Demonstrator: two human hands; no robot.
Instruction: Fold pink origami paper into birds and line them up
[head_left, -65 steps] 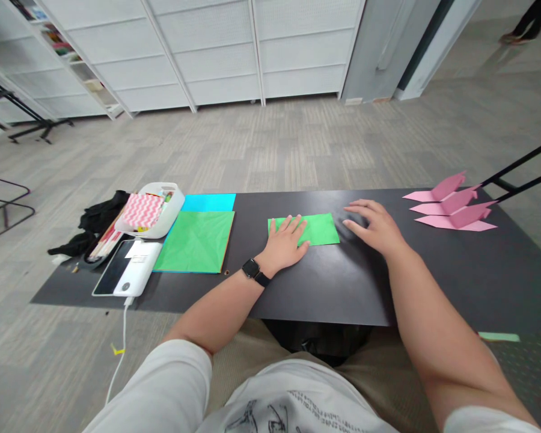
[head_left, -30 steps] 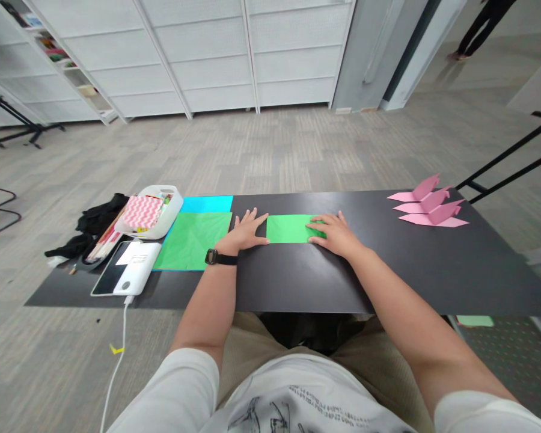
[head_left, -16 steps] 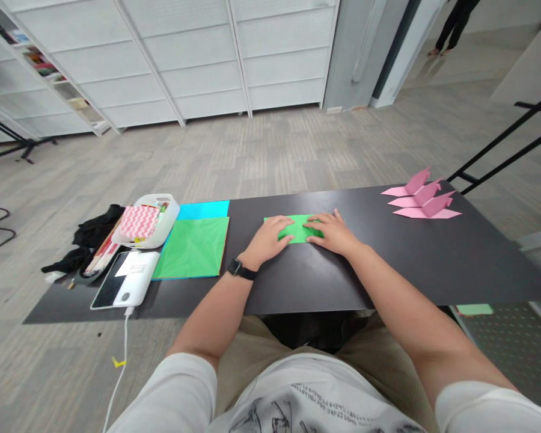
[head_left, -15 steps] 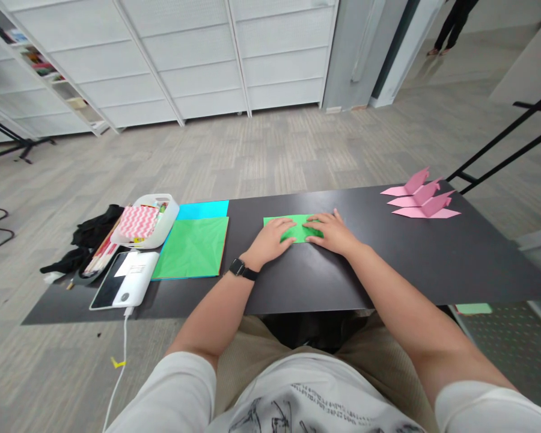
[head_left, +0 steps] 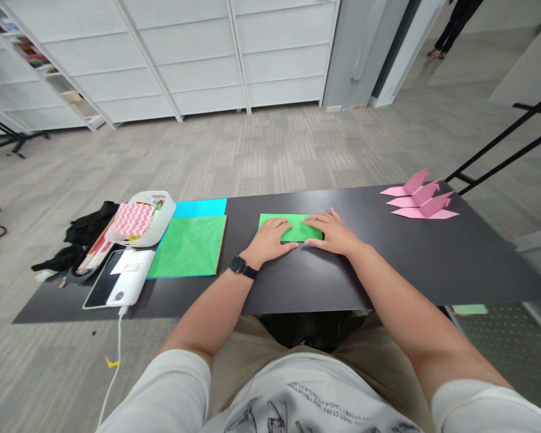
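Observation:
A green sheet of paper (head_left: 299, 231), seen as a narrow rectangle like a folded sheet, lies on the dark table in front of me. My left hand (head_left: 273, 239) rests on its left part with the fingers spread and the thumb near the front edge. On the right part lies my right hand (head_left: 329, 233), fingers stretched out and thumb at the near edge. Both hands press flat on the paper, and their fingers hide its ends in part. A dark watch (head_left: 237, 264) is on my left wrist.
Left on the table (head_left: 306, 282) are a stack of green paper (head_left: 192, 246) over blue sheets (head_left: 201, 208), a white basket (head_left: 162, 219), a cabled white device (head_left: 133, 279) and black cloth (head_left: 90, 225). Several pink paper cranes (head_left: 426, 207) stand right. A person's legs (head_left: 455, 27) show far back.
My thumbs have shifted slightly toward me at the paper's near edge, and my fingers have moved a little on it. The view has turned slightly.

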